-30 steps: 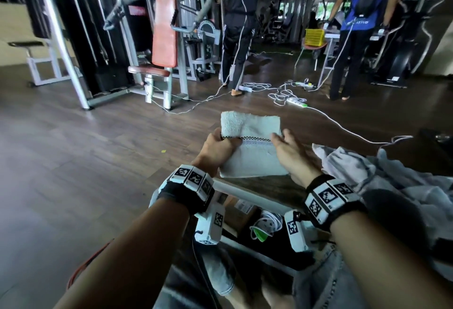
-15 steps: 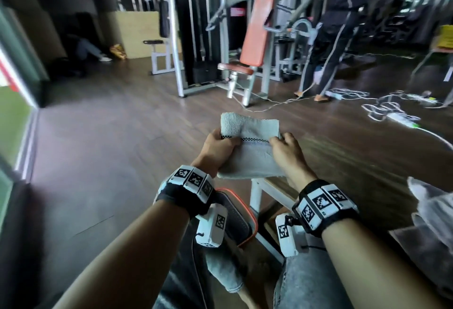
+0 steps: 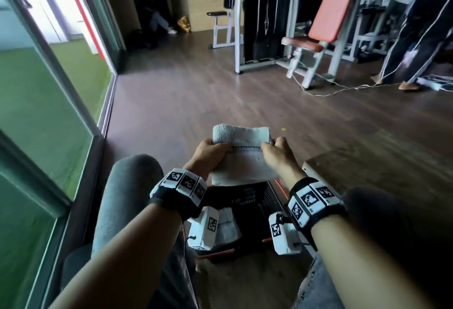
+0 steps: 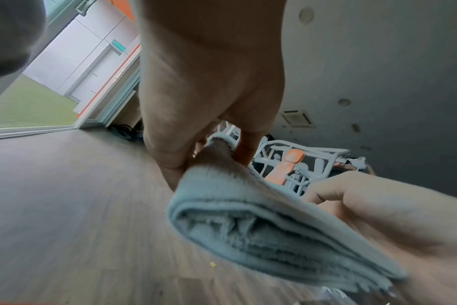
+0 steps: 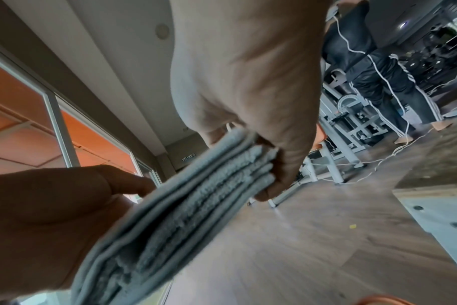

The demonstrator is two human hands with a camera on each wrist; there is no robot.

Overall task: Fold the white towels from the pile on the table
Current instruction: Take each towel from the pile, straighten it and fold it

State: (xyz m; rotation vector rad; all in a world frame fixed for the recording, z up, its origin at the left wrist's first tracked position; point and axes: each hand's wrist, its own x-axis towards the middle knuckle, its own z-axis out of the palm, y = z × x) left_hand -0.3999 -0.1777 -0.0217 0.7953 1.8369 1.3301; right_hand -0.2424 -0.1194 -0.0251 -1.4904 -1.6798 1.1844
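A folded white towel (image 3: pixel 241 159) with a thin checked stripe is held in the air in front of me, over a black basket (image 3: pixel 247 201). My left hand (image 3: pixel 210 153) grips its left edge, thumb on top. My right hand (image 3: pixel 277 153) pinches its right edge. In the left wrist view the towel (image 4: pixel 261 225) shows as a thick stack of layers pinched by my left hand (image 4: pixel 209 144). In the right wrist view the towel's layered edge (image 5: pixel 175 216) sits in my right hand (image 5: pixel 261 144). Another folded towel (image 3: pixel 228 225) lies in the basket.
A wooden table corner (image 3: pixel 362 169) juts in at the right, beside my right forearm. A glass wall (image 3: pixel 49 100) runs along the left. Gym machines (image 3: pixel 306 27) stand across the wooden floor, and a person (image 3: pixel 416 39) stands at the far right with cables on the floor.
My view has swung left, away from the table and the towel pile, which have left the picture. The folded towel stays held in both hands and now hangs over the black basket.
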